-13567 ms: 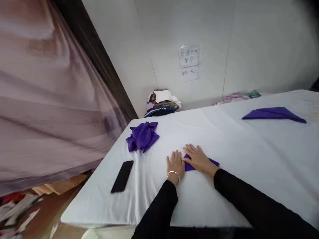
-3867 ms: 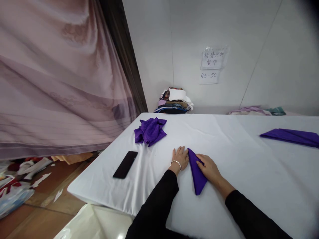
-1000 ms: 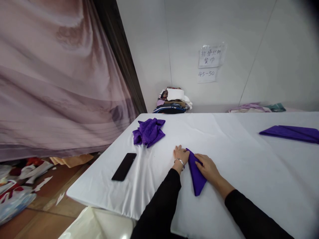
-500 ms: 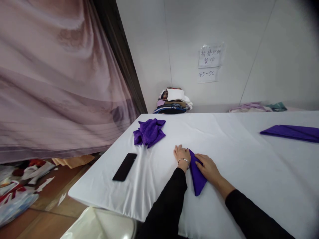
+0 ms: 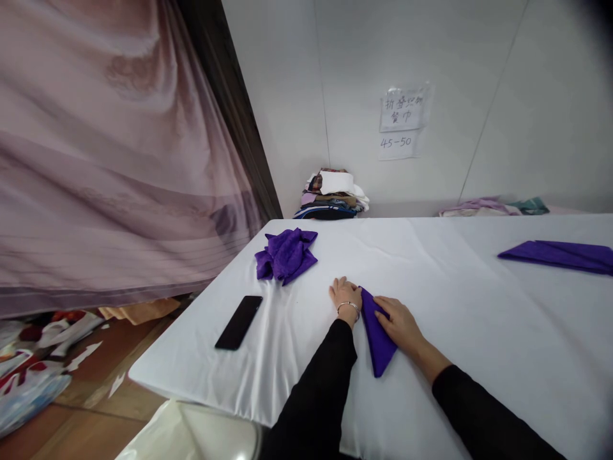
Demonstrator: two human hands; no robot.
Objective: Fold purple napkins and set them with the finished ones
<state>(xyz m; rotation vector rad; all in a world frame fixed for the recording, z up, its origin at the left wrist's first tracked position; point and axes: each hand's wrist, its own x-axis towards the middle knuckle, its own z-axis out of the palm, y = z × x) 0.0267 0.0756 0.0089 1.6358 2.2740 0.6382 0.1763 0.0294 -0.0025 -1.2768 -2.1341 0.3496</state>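
Observation:
A purple cloth napkin [image 5: 378,342], folded into a narrow pointed shape, lies on the white-covered table with its tip towards me. At its upper left edge is my left hand [image 5: 346,295], palm down on the tablecloth with the fingers spread; its thumb side meets the cloth. My right hand [image 5: 400,324] grips the right side of the napkin, thumb and fingertips on the purple fabric. Part of that edge is hidden beneath the fingers.
A crumpled purple cloth [image 5: 287,254] and a black phone [image 5: 239,322] lie on the table [image 5: 450,275] to the left. Another folded purple cloth [image 5: 560,255] rests at the far right. Stacked clothes [image 5: 332,197] stand behind the table's back edge. A pink curtain [image 5: 105,160] hangs at left.
My left hand has slid slightly left, away from the napkin's edge, uncovering a little more purple. The right hand and the napkin have hardly moved.

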